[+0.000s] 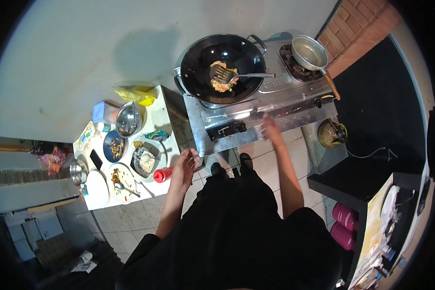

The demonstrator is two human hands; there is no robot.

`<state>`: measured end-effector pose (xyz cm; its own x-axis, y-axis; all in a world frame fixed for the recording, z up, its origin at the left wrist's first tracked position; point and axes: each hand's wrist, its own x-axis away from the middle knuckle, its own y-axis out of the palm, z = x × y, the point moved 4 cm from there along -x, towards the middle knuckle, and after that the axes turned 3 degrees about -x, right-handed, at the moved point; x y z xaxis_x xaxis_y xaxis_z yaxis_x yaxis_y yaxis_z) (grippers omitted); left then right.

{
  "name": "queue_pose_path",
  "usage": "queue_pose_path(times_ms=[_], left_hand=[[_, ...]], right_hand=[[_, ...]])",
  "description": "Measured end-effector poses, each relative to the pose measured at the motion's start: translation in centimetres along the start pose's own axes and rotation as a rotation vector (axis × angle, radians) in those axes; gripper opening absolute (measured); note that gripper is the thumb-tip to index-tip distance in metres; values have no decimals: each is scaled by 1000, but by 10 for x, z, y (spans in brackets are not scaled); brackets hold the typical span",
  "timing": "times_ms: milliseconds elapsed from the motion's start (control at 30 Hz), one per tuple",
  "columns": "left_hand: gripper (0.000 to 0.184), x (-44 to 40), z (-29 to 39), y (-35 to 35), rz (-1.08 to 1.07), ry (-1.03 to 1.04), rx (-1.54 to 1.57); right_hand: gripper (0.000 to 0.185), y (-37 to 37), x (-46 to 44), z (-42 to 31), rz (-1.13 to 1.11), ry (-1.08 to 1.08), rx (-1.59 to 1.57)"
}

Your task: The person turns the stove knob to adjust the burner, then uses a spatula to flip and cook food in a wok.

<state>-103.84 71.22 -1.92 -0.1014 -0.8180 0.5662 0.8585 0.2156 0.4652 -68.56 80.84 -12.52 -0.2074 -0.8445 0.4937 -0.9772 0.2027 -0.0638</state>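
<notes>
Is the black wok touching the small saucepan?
Apart: the head view shows a strip of stove surface between the black wok and the small saucepan.

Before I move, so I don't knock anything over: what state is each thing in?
Wok, uncovered, food inside
Slotted spatula, resting on the food
Saucepan, uncovered, upright
Stove, flames not visible
Metal bowl, uncovered, utensil inside
Dark blue plate, partly filled
Phone, flat, face dark
Yellow bag, crumpled
Left hand, open, empty
Right hand, open, empty

The steel stove (200,116) carries a black wok (249,60) and a wooden-handled pot (308,52)
</notes>
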Motion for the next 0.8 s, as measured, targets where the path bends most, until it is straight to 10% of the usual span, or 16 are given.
queue_pose_path(times_ms=[233, 800], left_hand=[[25, 6, -13, 14, 98, 68, 76], [28, 7, -32, 42, 198, 135, 181]], right_hand=[[36, -42, -33, -149, 150, -470, -186], [34, 13, -61, -217, -38, -423, 46]])
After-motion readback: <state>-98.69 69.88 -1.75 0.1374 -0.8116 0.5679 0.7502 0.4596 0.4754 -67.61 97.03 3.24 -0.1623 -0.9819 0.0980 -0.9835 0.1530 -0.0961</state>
